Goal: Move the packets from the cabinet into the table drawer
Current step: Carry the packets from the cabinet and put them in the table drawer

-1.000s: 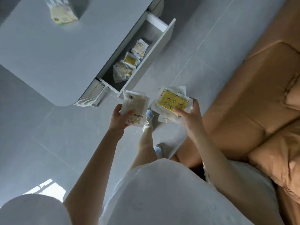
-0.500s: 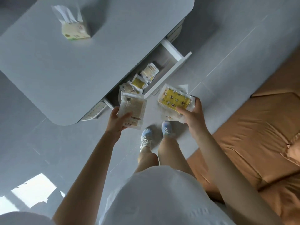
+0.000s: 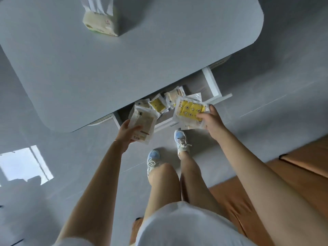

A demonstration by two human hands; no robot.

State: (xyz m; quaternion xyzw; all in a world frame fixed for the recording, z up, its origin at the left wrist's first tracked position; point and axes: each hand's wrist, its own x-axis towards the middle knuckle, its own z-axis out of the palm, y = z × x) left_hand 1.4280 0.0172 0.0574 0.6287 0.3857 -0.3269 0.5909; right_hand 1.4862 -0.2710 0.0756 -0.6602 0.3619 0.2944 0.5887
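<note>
At 9 o'clock of the view, a bright rectangular patch of light (image 3: 24,164) lies on the smooth grey floor (image 3: 266,86). At 11 o'clock, a soft tissue pack (image 3: 101,23), cream with white sheets rising from its top, stands on the matte grey table (image 3: 88,68), a slab with rounded corners.

Below the table's near edge, your left hand (image 3: 126,134) grips a flat beige packet (image 3: 143,124) of glossy clear film, thumb across its face and fingers curled behind its left edge. The packet's upper end overlaps the left end of the open white drawer (image 3: 212,84), which projects from under the table toward 5 o'clock. Inside the drawer, several small crinkled packets (image 3: 158,105) lie in a loose heap, one of them with a yellow face.

At 3 o'clock from the heap, your right hand (image 3: 210,119) grips a stack of packets by its right edge, fingers curled round it. The top one is a yellow packet (image 3: 190,111) printed with stars inside a clear sealed border. The stack is held over the drawer's front wall.

Below the hands, two pale blue and white laced shoes (image 3: 153,158) stand on the floor. At 4 o'clock, an orange upholstered sofa (image 3: 301,162) fills the corner.
</note>
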